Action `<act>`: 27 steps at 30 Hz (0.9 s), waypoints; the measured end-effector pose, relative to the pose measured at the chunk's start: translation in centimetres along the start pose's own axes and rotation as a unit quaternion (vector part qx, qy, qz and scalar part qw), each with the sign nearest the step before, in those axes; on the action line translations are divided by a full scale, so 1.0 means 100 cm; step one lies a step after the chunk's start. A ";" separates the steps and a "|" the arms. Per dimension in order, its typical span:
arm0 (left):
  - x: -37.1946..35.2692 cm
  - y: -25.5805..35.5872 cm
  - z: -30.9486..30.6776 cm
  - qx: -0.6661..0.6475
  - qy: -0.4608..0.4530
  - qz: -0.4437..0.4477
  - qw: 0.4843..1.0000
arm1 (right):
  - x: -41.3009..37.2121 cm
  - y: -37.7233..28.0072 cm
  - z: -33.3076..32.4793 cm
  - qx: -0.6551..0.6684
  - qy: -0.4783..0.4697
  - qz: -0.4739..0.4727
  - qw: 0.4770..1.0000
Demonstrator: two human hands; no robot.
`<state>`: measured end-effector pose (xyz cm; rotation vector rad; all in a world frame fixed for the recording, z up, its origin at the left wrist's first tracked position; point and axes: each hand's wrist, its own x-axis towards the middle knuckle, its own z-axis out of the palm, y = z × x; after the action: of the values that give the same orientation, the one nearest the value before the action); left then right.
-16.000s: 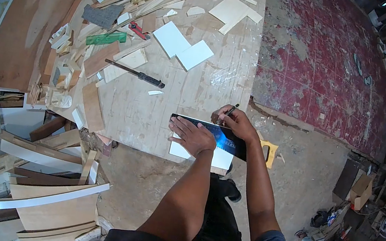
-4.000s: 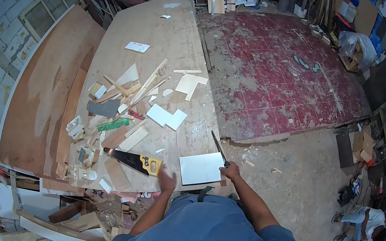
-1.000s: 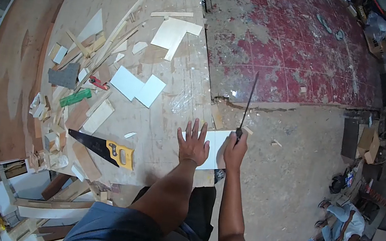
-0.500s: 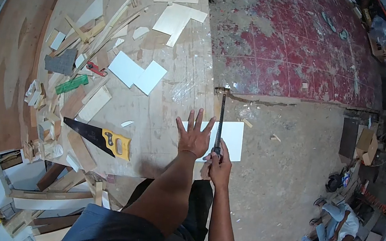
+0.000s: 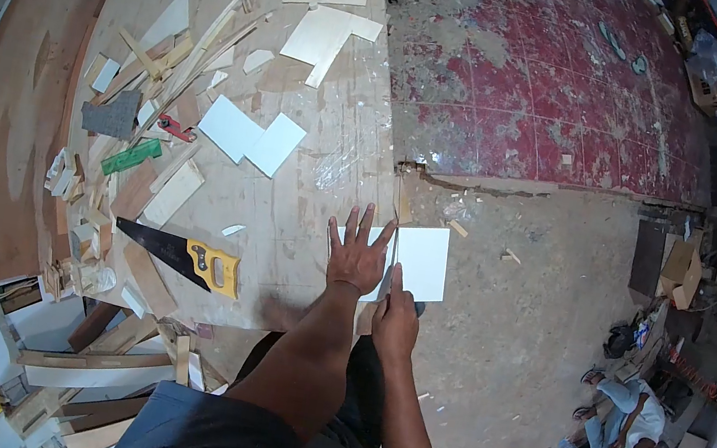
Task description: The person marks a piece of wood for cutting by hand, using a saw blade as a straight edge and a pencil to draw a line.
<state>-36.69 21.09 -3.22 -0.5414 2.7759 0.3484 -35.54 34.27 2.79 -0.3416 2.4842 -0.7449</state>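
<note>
A white board (image 5: 423, 262) lies at the table's right edge, with its right part projecting beyond it. My left hand (image 5: 357, 256) rests flat on the board's left part, fingers spread. My right hand (image 5: 397, 320) is closed, index finger stretched forward, around the near end of a long thin dark tool (image 5: 396, 244). The tool shows almost edge-on and reaches forward across the board, close to my left fingers. Its exact kind is not clear, and the grip hides its near end. A handsaw (image 5: 177, 257) with a yellow and black handle lies to the left.
White and pale board offcuts (image 5: 251, 136), wood strips, a green piece (image 5: 132, 158) and a red tool (image 5: 178, 128) lie on the wooden table (image 5: 318, 125). Right of it is bare concrete floor, with red flooring (image 5: 528, 82) farther off. Another person (image 5: 630, 422) sits at lower right.
My right hand has moved slightly left and nearer my body with the dark tool. The tool has turned from its broad side to nearly edge-on. My left hand stays on the board.
</note>
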 end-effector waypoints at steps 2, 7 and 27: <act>0.000 0.001 0.000 0.001 0.006 0.002 1.000 | -0.004 0.000 0.000 -0.004 -0.001 0.002 1.000; -0.001 0.002 -0.004 0.009 -0.005 -0.005 1.000 | -0.017 -0.002 -0.007 0.007 -0.008 0.016 1.000; -0.001 0.002 -0.006 0.021 0.018 0.000 1.000 | -0.034 -0.010 -0.032 0.011 -0.014 0.025 1.000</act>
<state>-36.83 21.16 -2.61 -0.5425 2.8100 0.2824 -34.34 36.16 7.02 -0.2793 2.4474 -0.7417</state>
